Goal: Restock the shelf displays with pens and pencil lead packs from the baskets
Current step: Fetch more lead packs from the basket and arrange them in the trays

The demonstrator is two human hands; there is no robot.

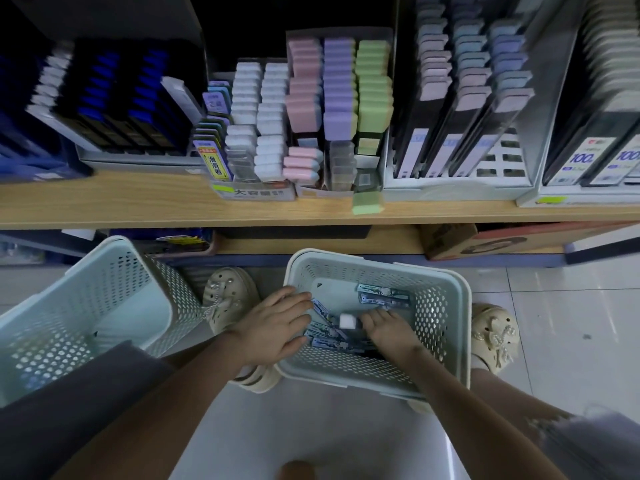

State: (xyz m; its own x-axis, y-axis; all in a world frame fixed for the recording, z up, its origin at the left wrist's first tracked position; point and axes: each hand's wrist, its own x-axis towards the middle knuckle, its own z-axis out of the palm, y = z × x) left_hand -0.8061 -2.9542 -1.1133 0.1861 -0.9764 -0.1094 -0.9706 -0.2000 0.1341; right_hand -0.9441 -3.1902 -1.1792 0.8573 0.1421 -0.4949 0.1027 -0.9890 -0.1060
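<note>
Hands [277,323] [388,329] among packs [381,296] (basket [459,306] walls around)

The wooden shelf [138,202] carries display boxes [256,194] and one green pack [368,204] at its front edge. On the tiled floor [571,306] sit a left basket [114,282] and a right basket [346,268].

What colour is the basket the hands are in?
The basket is pale mint green, perforated sides; head view.

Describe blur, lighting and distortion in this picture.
Head view: wide-angle lens tilts the grey display rack outward; the dark blue pen display, upper left, is dim and smeared; the pale green perforated plastic basket holding blue packs is sharper; deep shadow blackens the upper shelf recess.
</note>
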